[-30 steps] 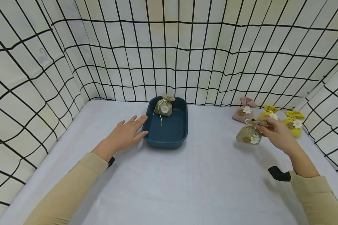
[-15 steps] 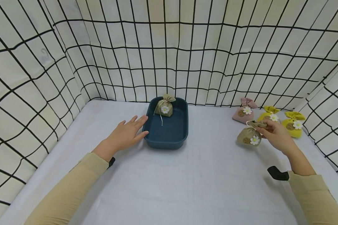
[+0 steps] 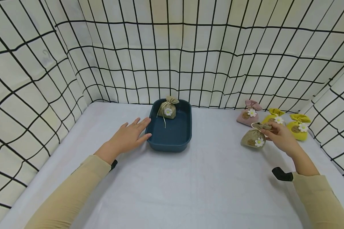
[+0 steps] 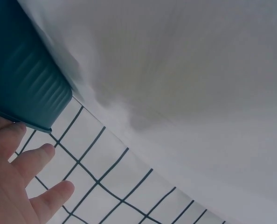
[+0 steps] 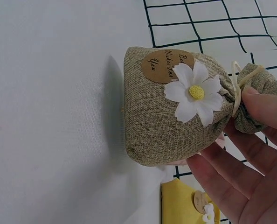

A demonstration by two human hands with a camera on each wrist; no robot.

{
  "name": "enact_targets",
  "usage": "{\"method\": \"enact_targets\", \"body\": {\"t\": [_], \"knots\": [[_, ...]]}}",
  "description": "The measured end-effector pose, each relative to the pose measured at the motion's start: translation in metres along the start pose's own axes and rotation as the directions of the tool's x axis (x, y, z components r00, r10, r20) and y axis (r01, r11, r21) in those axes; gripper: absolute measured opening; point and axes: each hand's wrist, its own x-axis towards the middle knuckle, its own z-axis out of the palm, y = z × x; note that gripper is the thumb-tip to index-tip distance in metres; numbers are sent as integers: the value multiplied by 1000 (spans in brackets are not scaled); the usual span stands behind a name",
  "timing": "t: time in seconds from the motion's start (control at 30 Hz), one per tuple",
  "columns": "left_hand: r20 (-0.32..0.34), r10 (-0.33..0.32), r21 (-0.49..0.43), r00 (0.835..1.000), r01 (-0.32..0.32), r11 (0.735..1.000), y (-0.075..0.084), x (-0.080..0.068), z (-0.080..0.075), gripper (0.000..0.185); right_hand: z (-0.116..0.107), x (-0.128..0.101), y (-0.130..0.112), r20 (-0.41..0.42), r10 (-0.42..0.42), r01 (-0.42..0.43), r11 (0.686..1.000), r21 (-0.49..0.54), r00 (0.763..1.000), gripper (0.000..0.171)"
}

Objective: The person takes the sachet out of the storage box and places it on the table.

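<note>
My right hand (image 3: 283,137) pinches the gathered neck of a beige burlap drawstring pouch (image 5: 171,116), which carries a white fabric flower and a brown oval tag. The pouch is close over the white cloth, in front of the other pouches at the right. My left hand (image 3: 129,136) lies with its fingers spread, fingertips at the left rim of a dark teal rectangular tub (image 3: 167,147). In the left wrist view the tub's ribbed outer wall shows beside those fingers. A second beige pouch (image 3: 169,112) sits inside the tub at its back.
A pink pouch (image 3: 245,117) and two yellow pouches, one at the far right (image 3: 296,131) and one partly behind my right hand, stand near the back. Black wire grid panels (image 3: 182,50) over white sheeting border the back and both sides.
The beige pouch in my right hand has sunk slightly toward the cloth, and the right forearm has shifted a little left. My left hand stays at the tub's rim.
</note>
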Motion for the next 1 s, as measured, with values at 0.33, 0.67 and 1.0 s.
{"method": "enact_targets", "body": {"t": [0.33, 0.67, 1.0], "knots": [[8, -3, -12, 1000, 3, 1000, 0, 1, -1, 71, -1, 7, 3, 6, -15, 15, 1000, 2, 1000, 27], [10, -1, -16, 1000, 1, 1000, -2, 1, 1, 71, -1, 16, 6, 23, 33, -33, 999, -25, 999, 44], [10, 0, -12, 1000, 0, 1000, -1, 1, 0, 70, -1, 19, 12, 37, 48, -48, 999, 14, 998, 44]]}}
